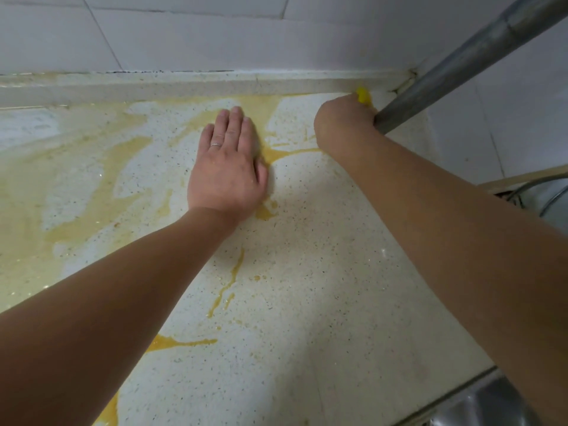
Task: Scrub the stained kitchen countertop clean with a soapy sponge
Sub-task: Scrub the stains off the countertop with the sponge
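Head view. My left hand (pixel 227 167) lies flat on the countertop (pixel 322 287), fingers straight and close together, palm over a yellow stain (pixel 181 342). My right hand (pixel 341 121) is bunched around the sponge (pixel 363 95) in the far right corner, against the raised back ledge (pixel 184 84) and just beside the metal pipe (pixel 461 59). Its fingers fold out of sight beyond the knuckles.

Risks, as I judge them: a hard stroke here could knock the knuckles on the pipe. The bracing palm could skid, since the film beneath it looks wet. A loaded sponge might drag yellow liquid back over the paler patches. The corner seam may keep residue the sponge cannot reach.

The sponge shows only as a small bright yellow tip past the hand. The countertop is pale speckled stone, streaked with yellow runs and broad washed-out smears, heaviest at left
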